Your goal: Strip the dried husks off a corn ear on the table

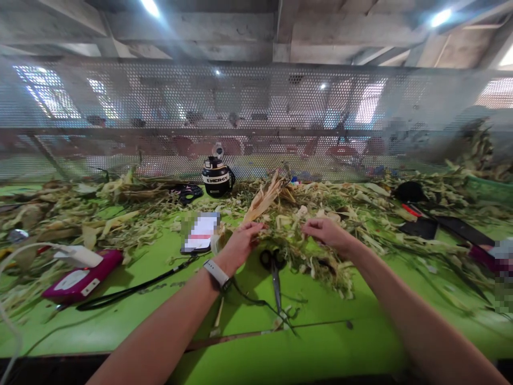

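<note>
My left hand (240,246), with a pale-banded watch on its wrist, is closed round the lower end of a dry tan corn husk (265,197) that fans out upward and away from me. Across from it, my right hand (326,233) has thumb and fingers pinched together over shredded green husk scraps (316,262); what the fingertips hold, if anything, is hidden. Between my hands and nearer to me, dark-handled scissors (276,280) lie on the green table (340,331) with the blades pointing towards me.
Husk scraps (132,192) are heaped along the back. A phone (201,232) with a black strap, a black bottle (216,179) and a magenta power bank (82,278) with a white cable stand to the left. A perforated metal screen (256,101) rises behind. Black items (419,227) lie right.
</note>
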Tool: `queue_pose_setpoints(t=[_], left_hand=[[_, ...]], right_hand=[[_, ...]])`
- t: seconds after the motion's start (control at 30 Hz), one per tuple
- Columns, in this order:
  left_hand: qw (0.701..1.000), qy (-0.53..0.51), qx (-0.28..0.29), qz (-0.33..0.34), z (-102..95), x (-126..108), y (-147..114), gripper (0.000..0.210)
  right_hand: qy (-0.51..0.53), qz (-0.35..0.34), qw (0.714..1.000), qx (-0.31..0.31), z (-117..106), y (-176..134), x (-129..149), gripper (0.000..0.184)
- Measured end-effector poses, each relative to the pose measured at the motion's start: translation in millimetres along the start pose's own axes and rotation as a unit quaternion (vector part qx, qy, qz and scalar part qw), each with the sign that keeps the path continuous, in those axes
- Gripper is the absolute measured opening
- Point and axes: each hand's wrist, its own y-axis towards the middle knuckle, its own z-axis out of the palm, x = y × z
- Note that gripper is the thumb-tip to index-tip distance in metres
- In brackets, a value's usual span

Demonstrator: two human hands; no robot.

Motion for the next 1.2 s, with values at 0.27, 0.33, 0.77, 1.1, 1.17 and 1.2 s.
queue_pose_setpoints(t=[0.27, 0.33, 0.77, 1.1, 1.17, 1.2], left_hand=[[0.986, -0.112, 0.12, 0.013, 3.7, 4, -9, 0.016], [0.986, -0.062, 0.152, -0.01, 4.9, 6, -12, 0.02], [0.974, 0.159, 0.158, -0.022, 7.3, 10, -16, 0.036], [0.93, 0.315, 0.191, -0.012, 8.0, -2, -22, 0.032], [0.962, 0.223, 0.157, -0.03, 8.6, -4, -22, 0.028], [0.974, 0.168, 0.146, -0.033, 8.9, -5, -22, 0.027]], right_hand=[[0.464, -0.01, 0.885, -0.042, 32, 2, 4, 0.021], [0.492, -0.004, 0.87, -0.019, 36, 1, 6, 0.023], [0.346, -0.051, 0.937, -0.006, 31, -4, 10, 0.031], [0.29, -0.136, 0.947, -0.035, 25, -25, 33, 0.021], [0.289, -0.152, 0.944, -0.041, 22, -27, 36, 0.02], [0.29, -0.155, 0.943, -0.044, 21, -27, 36, 0.02]])
